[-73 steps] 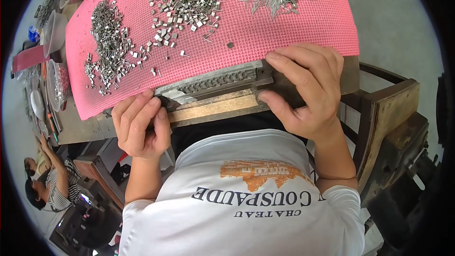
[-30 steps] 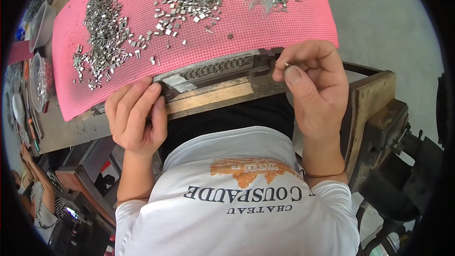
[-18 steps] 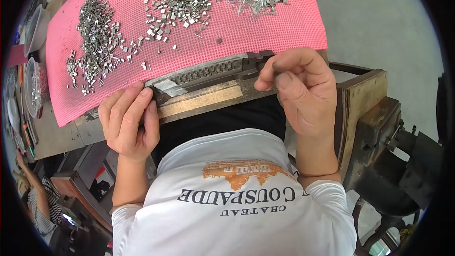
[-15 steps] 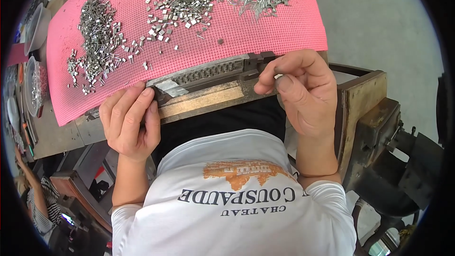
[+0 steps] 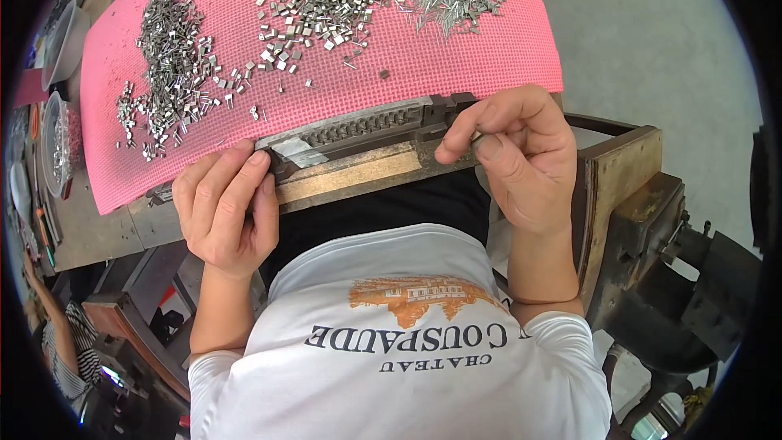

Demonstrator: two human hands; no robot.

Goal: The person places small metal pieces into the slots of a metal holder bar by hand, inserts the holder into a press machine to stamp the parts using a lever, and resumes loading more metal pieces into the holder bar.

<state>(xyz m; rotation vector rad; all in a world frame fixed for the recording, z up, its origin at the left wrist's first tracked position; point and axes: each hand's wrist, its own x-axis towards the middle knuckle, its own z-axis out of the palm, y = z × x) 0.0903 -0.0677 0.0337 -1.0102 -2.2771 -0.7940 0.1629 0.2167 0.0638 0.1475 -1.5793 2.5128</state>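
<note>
A long dark metal fixture (image 5: 366, 124) with a row of small notches lies along the table's near edge. My left hand (image 5: 224, 212) is closed on a dark block at the fixture's left end, its fingertips hiding part of it. Beside that block, a pale silvery strip (image 5: 300, 151) lies across the fixture. At the fixture's right end my right hand (image 5: 525, 163) is raised, thumb and forefinger pinched together; a small greyish bit shows at the tips, too small to name.
Behind the fixture, a pink mesh mat (image 5: 334, 85) carries heaps of small silvery metal pieces (image 5: 326, 8) and thin pins. Plastic tubs (image 5: 61, 147) stand at the left. Black machinery (image 5: 668, 293) is at the right. Another person's arm (image 5: 57, 310) shows at far left.
My right thumb and forefinger have drawn slightly closer together. My left hand stays on the fixture. The view has shifted a little.
</note>
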